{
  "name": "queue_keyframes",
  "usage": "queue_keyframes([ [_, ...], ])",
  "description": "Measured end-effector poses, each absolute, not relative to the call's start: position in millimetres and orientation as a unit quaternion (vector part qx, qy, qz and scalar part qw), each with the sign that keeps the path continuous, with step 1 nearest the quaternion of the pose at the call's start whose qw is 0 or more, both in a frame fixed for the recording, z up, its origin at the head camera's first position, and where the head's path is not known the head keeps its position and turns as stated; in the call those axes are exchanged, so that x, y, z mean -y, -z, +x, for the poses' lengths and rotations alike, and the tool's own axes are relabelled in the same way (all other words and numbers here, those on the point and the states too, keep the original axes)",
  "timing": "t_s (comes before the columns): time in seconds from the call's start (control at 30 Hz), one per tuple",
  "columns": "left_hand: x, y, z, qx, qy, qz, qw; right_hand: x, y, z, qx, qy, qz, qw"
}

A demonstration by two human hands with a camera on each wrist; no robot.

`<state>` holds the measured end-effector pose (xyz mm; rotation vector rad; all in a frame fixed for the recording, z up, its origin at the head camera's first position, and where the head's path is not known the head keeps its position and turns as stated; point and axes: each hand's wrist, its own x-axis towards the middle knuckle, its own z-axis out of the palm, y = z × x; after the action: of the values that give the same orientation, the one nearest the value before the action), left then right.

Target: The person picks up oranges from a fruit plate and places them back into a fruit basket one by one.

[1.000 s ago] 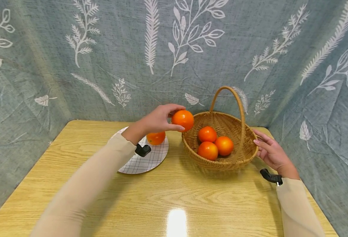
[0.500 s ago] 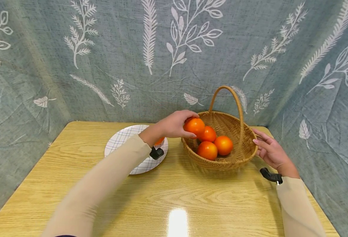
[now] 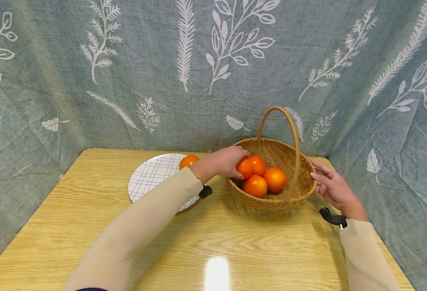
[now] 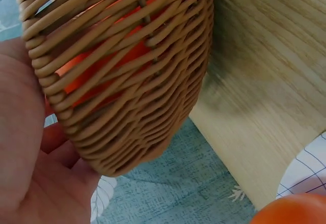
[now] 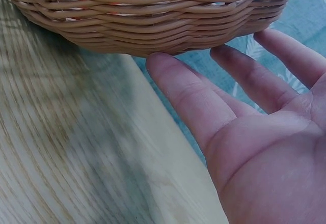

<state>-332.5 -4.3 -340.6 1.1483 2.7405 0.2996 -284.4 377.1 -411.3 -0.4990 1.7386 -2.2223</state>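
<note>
My left hand point(image 3: 229, 161) reaches over the left rim of a wicker basket point(image 3: 271, 204) and grips an orange point(image 3: 244, 168) inside it. In the left wrist view, the basket's woven wall point(image 4: 137, 96) hides most of that hand's fingers, and orange colour shows through the gaps. Other oranges point(image 3: 255, 186) lie beside the held one in the basket. My right hand point(image 3: 332, 188) rests its fingertips on the basket's right side. The right wrist view shows its fingers point(image 5: 188, 94) loosely extended against the outer weave.
A white plate point(image 3: 148, 178) with a checked pattern stands left of the basket, bearing another orange point(image 3: 189, 162), partly behind my left arm. The basket's tall arched handle point(image 3: 294, 133) rises above its right half. A patterned cloth point(image 3: 144, 60) hangs behind the wooden table point(image 3: 235, 242).
My left hand has carried the orange rightward from beside the basket's left rim and lowered it in among the others. The right hand and the basket have stayed in place.
</note>
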Motion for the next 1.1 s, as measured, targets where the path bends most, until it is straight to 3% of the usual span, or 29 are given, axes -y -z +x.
queue_keyframes([
  [0.63,-14.1,338.2,-331.0,-0.912,0.04,0.394,0.105,-375.7,408.0,-282.5,-0.613,0.759,-0.173,0.136],
  [1.1,-5.5,335.8,-326.3,-0.915,-0.034,0.393,0.088,-375.9,409.9,-282.1,-0.616,0.756,-0.177,0.133],
])
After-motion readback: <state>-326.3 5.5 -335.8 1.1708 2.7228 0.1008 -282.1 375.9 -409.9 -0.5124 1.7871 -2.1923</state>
